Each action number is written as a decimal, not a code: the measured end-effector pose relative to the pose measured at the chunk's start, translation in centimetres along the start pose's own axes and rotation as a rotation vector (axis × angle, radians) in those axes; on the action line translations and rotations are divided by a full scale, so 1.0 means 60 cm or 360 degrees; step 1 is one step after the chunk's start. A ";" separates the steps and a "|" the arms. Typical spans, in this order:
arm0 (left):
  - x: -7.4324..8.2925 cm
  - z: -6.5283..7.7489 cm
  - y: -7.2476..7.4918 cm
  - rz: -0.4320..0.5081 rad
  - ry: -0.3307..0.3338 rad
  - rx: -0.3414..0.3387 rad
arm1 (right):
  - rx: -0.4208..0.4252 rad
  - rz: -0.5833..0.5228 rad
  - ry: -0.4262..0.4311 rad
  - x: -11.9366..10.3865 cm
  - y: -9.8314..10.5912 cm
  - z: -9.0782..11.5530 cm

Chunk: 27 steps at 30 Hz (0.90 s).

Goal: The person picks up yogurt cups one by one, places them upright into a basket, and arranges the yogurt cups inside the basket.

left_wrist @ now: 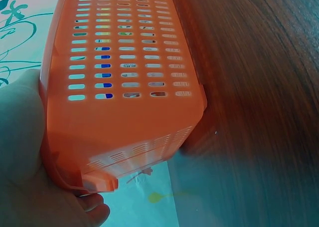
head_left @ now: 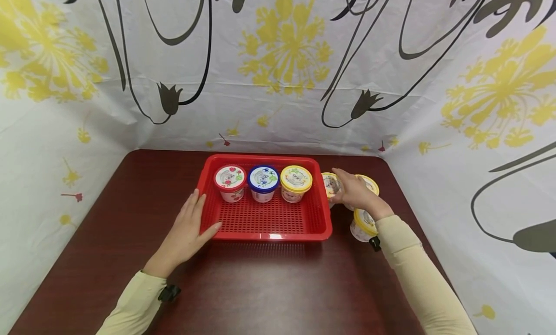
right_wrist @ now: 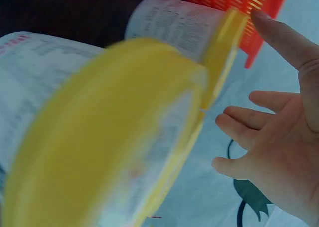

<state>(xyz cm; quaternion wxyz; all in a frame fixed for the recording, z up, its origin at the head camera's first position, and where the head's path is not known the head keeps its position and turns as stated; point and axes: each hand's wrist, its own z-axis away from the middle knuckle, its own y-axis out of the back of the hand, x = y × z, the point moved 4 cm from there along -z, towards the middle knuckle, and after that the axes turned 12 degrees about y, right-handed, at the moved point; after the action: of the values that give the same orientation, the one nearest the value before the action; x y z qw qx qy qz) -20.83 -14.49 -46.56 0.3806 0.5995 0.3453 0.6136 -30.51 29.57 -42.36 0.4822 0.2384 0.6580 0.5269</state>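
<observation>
Not gripping anything with the right hand (head_left: 357,194), just spreading fingers at the yellow-lidded tub (head_left: 330,184) right of the red basket (head_left: 247,236). Resting the left hand (head_left: 182,234), straight-fingered, on the basket's left rim. Could easily knock the tubs (head_left: 361,230) farther right, crowded that close.

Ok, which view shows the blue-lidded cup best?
The head view: the blue-lidded cup is unobstructed there, lid and side visible. The left wrist view gives only blue glimpses through the slotted basket; the right wrist view doesn't show it.
</observation>
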 end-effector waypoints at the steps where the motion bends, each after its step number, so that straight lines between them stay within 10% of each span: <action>1: 0.000 0.000 0.000 0.0000 -0.0001 0.0001 | 0.0003 0.0000 -0.0012 0.002 -0.003 -0.001; 27: -0.003 -0.001 -0.002 0.0007 -0.0002 0.0005 | 0.0181 0.0069 -0.0031 0.017 -0.030 -0.005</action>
<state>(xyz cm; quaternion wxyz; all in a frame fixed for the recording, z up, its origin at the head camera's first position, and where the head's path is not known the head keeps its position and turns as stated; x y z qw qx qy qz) -20.91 -14.56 -46.77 0.3786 0.6013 0.3446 0.6135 -30.85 29.67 -44.39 0.4628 0.2847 0.6768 0.4968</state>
